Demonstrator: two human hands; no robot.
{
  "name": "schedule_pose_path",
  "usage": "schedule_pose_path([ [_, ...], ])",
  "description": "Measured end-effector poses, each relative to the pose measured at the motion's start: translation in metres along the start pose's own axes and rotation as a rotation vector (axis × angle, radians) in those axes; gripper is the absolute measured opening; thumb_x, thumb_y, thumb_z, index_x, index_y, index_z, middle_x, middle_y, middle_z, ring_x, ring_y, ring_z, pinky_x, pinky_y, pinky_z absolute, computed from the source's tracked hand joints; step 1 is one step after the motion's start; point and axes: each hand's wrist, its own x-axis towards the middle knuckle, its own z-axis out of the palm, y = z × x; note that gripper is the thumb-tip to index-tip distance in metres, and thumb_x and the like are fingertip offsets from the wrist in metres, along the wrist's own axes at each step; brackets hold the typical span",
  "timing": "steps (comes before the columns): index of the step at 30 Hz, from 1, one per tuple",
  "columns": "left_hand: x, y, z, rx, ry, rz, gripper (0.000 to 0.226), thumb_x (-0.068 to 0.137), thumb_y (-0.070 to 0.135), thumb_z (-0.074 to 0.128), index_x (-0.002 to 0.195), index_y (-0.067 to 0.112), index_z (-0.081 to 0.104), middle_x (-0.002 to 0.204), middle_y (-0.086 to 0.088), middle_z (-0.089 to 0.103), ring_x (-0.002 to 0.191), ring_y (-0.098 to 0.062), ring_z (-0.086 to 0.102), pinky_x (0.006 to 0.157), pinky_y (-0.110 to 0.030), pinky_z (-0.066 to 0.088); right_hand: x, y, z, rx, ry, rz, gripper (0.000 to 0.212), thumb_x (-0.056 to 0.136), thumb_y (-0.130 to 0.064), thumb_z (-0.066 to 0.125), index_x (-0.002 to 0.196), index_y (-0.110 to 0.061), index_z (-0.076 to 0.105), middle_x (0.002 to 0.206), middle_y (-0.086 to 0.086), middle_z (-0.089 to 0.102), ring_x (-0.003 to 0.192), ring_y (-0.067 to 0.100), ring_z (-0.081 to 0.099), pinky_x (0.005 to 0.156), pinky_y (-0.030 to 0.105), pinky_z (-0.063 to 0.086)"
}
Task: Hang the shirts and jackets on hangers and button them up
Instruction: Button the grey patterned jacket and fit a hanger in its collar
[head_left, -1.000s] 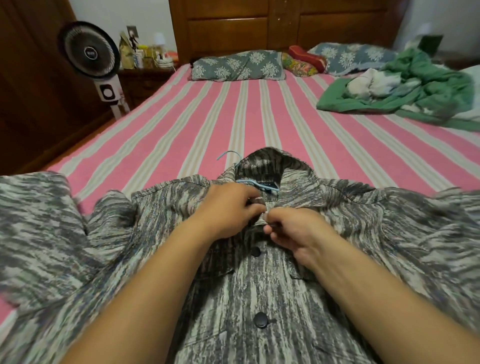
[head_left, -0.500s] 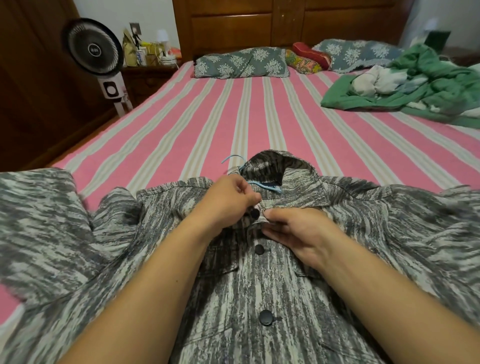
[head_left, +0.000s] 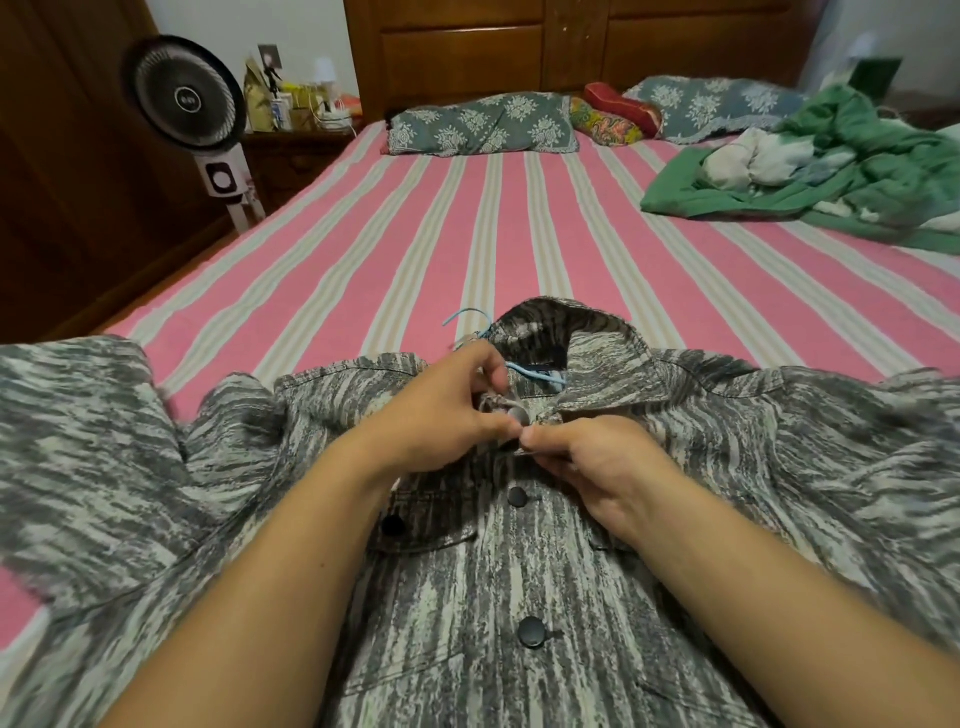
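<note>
Jacket (head_left: 519, 582): grey-and-white streaked, spread front-up across the near end of the bed (head_left: 467, 234), collar pointing toward the headboard, sleeves thrown out to both sides.
Top button (head_left: 517, 415): just below the collar, between the two thumbs, lying at the edge of the placket.
Left hand (head_left: 441, 415): forearm angled in from the lower left of the jacket, wrist bent, grip closed on the jacket's left front edge beside the top button, thumb and forefinger pinching the cloth, other fingers curled.
Right hand (head_left: 597, 457): forearm angled in from the lower right, knuckles up, grip closed on the opposite front edge, thumb tip meeting the left thumb at the top button.
Lower buttons: second button (head_left: 518, 496) and third button (head_left: 531, 632) dark, fastened down the jacket's centre line.
Hanger (head_left: 535, 371): blue, inside the collar, hook poking out on the collar's far left side.
Green blanket (head_left: 831, 166): crumpled, well beyond the jacket, far right.
Fan (head_left: 187, 98): beyond the jacket, far left, beside the bed.
</note>
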Motion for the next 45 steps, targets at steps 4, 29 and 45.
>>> schedule_pose_path([
  [4, 0.002, -0.005, 0.003, -0.12, -0.025, -0.038, 0.019, 0.091, 0.017, 0.075, 0.097, 0.023, 0.057, 0.092, 0.001, 0.073, 0.075, -0.015, 0.061, 0.078, -0.036, 0.049, -0.001, -0.001, 0.0, 0.059, -0.014, 0.023, 0.013, 0.08, 0.01, 0.073, 0.093, 0.009, 0.073, 0.092, 0.017, 0.077, 0.082, 0.025, 0.073, 0.077, 0.031, 0.061],
  [29, 0.01, 0.001, 0.018, 0.049, 0.151, -0.077, 0.018, 0.091, 0.013, 0.06, 0.098, 0.029, 0.054, 0.091, -0.002, 0.069, 0.067, -0.015, 0.053, 0.059, -0.03, 0.037, -0.013, -0.011, -0.001, -0.222, -0.075, -0.185, 0.044, 0.082, 0.025, 0.041, 0.098, -0.001, 0.072, 0.104, 0.018, 0.074, 0.098, 0.022, 0.074, 0.094, 0.036, 0.058],
  [45, 0.005, -0.01, 0.011, -0.219, -0.047, -0.093, 0.04, 0.091, 0.016, 0.076, 0.118, 0.033, 0.052, 0.085, -0.004, 0.05, 0.069, -0.011, 0.051, 0.061, -0.021, 0.043, -0.004, -0.021, -0.015, -1.126, 0.049, -0.818, 0.031, 0.095, -0.029, 0.065, 0.125, -0.036, 0.069, 0.106, -0.006, 0.06, 0.102, 0.014, 0.057, 0.093, 0.032, 0.047],
])
